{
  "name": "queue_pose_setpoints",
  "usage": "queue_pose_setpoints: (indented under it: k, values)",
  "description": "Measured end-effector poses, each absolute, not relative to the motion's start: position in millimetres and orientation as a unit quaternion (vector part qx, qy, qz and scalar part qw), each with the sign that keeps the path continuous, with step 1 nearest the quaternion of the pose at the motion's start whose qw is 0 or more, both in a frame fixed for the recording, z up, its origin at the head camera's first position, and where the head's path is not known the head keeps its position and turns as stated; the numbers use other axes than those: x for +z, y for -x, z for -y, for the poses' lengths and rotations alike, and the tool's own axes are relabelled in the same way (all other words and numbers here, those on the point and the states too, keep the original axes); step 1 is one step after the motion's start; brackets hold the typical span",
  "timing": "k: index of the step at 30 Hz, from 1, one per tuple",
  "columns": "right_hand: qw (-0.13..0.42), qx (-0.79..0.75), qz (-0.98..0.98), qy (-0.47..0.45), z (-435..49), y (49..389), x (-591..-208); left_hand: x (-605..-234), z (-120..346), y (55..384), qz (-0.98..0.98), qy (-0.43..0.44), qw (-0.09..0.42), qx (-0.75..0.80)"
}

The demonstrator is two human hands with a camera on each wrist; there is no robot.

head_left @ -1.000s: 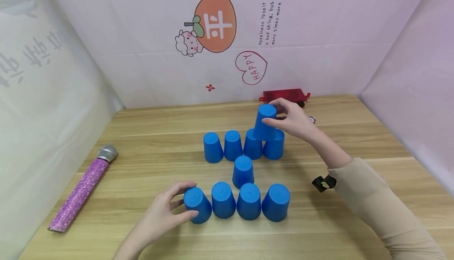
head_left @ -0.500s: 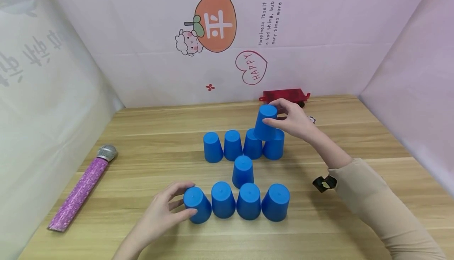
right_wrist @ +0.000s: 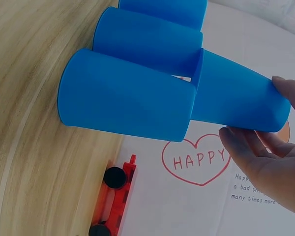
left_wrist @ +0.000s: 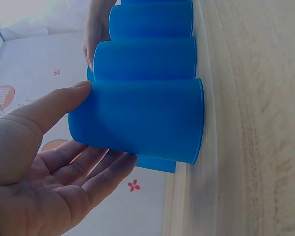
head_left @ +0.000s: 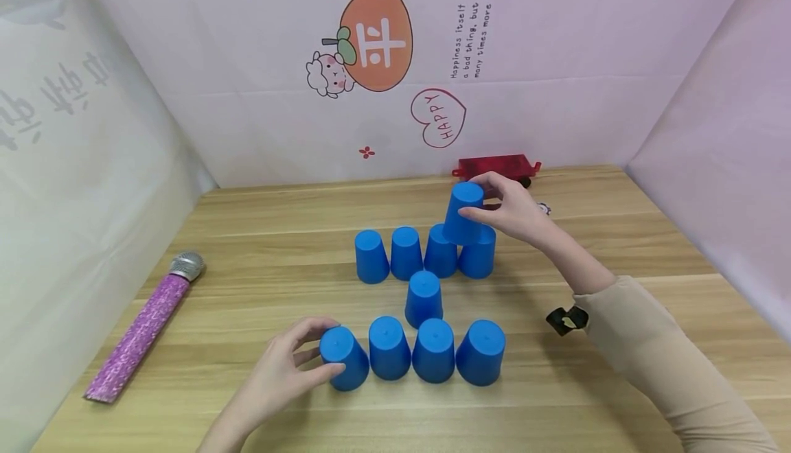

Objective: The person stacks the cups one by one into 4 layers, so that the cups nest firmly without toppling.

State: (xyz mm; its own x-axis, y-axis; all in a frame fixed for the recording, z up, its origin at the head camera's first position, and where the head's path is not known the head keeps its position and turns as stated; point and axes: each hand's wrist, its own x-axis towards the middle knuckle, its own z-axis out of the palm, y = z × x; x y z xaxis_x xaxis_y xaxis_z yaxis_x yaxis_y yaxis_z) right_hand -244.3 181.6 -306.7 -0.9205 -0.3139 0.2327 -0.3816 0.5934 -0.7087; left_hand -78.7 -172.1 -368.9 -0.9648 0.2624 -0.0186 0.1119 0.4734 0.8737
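Note:
My right hand (head_left: 509, 211) grips an upside-down blue cup (head_left: 463, 214) between thumb and fingers. That cup's rim sits across the tops of two cups at the right end of the back row, as the right wrist view shows its rim against them. My left hand (head_left: 287, 362) holds the leftmost cup (head_left: 344, 359) of the front row, with the thumb on its near side and fingers on its far side; it stands on the table. Beside it in that row stand three more inverted cups, among them one blue cup (head_left: 389, 349). A single blue cup (head_left: 423, 300) stands between the rows.
A purple glittery microphone (head_left: 148, 326) lies on the wooden table (head_left: 278, 254) at the left. Behind my right hand, a red toy wagon (head_left: 497, 166) stands against the printed white backdrop (head_left: 259, 130). The back row's leftmost cup (head_left: 371, 257) stands apart from my hands.

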Motion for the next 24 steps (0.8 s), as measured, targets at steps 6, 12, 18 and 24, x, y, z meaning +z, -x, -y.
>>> queue_pose_setpoints:
  k: [6,12,18,24]
  values:
    - [0.036,0.418,0.885,-0.201,-182,243,-306,-367,173,78,-0.858,-0.106,0.070,0.498]
    - [0.044,0.432,0.877,-0.205,-186,239,-302,-361,175,80,-0.863,-0.086,0.068,0.493]
    - [0.068,0.438,0.873,-0.202,-193,232,-296,-348,180,85,-0.867,-0.099,0.042,0.487]
    - [0.090,0.438,0.872,-0.200,-204,222,-290,-330,185,96,-0.877,-0.123,-0.004,0.464]
